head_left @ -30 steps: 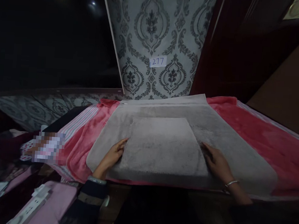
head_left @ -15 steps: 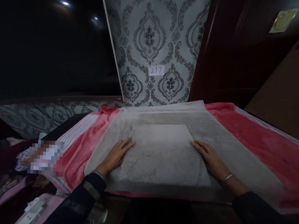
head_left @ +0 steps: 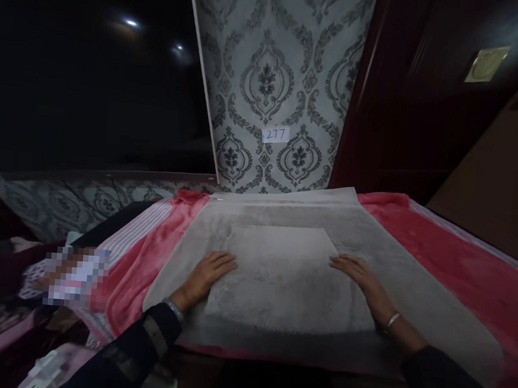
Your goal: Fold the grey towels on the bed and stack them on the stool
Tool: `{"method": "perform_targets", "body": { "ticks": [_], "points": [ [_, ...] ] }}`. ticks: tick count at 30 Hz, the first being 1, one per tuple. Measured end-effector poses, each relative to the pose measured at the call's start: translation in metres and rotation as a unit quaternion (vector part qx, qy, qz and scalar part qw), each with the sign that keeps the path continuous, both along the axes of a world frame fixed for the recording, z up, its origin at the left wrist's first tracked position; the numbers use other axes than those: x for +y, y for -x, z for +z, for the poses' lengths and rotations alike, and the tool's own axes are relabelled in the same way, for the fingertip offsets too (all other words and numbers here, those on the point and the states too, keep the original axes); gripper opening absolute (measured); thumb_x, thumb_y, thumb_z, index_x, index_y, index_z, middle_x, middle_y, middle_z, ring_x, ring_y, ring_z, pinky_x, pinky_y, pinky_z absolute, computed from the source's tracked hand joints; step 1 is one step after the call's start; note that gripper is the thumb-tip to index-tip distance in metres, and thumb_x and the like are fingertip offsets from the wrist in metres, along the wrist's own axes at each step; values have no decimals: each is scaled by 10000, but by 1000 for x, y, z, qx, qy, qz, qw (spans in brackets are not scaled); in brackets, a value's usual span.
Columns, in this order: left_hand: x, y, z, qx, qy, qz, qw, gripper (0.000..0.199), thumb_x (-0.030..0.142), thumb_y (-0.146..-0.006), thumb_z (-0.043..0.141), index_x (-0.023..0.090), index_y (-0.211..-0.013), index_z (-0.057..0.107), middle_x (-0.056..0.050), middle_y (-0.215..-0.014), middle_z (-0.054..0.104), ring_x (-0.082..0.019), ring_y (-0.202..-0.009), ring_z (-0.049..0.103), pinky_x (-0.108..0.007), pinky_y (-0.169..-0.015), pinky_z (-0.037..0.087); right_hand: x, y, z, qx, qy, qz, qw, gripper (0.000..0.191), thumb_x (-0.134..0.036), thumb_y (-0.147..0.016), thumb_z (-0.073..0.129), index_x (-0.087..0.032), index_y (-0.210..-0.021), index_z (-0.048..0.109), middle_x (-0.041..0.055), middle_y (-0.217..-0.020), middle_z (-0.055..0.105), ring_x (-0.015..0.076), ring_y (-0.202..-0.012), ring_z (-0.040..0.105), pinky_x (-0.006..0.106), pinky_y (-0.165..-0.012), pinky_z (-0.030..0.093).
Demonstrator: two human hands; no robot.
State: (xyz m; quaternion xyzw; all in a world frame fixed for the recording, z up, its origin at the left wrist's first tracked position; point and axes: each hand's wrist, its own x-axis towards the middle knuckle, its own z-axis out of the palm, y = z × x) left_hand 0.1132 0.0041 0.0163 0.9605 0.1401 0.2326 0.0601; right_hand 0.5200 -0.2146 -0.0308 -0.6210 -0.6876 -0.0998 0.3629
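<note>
A light grey, plush-looking cloth piece point(head_left: 279, 279), roughly four-sided, lies flat in front of me on a larger grey cloth point(head_left: 416, 296). On its left edge rests my left hand point(head_left: 210, 274), palm down, with the fingers stretched and pointing inward. My right hand point(head_left: 362, 280) lies on the opposite edge, its fingers also extended and the fingertips on the plush surface. Neither hand visibly grips anything. Under the larger cloth spreads a red blanket point(head_left: 434, 243), which shows on both sides.
A large dark screen point(head_left: 92, 85) stands at the back left. Patterned wallpaper point(head_left: 270, 57) bears a label point(head_left: 275, 134) reading 277. Dark red panelling point(head_left: 395, 109) rises at the right. Clothes and a white power strip point(head_left: 43, 371) lie at the lower left.
The view has shifted, so the cloths and wall sit slightly lower in it. Both hands have slid slightly inward over the edges of the plush piece, still flat.
</note>
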Motion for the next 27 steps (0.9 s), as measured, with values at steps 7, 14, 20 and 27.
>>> {"method": "perform_targets", "body": {
  "ticks": [7,14,20,27],
  "points": [
    [-6,-27,99,-292,239,109,920,333,475,-803,626,193,-941,738,-86,-995,745,-282,-1005,664,-452,-949,516,18,4,98,264,-88,-83,957,375,-503,-910,465,-226,-1033,685,103,-1029,712,279,-940,661,451,-837,550],
    [22,-61,94,-275,497,145,810,294,436,-670,710,171,-782,651,-24,-697,657,-173,-642,598,-291,-616,488,63,-1,91,456,-6,-96,885,393,-609,-787,567,-224,-709,584,16,-665,627,183,-625,583,306,-571,496],
    [32,-64,11,-213,495,296,789,173,277,-652,708,155,-728,612,-4,-648,603,-183,-682,598,-292,-675,458,71,-9,0,431,75,-191,879,264,-448,-717,616,-192,-732,674,88,-769,714,253,-818,665,397,-786,529],
    [34,-75,1,-149,231,337,900,298,158,-757,640,168,-1054,666,-89,-1048,655,-231,-1029,604,-342,-945,449,75,-16,-16,344,72,-225,909,281,-360,-740,582,-184,-900,733,116,-978,741,274,-978,647,408,-918,483]
  ]
}}
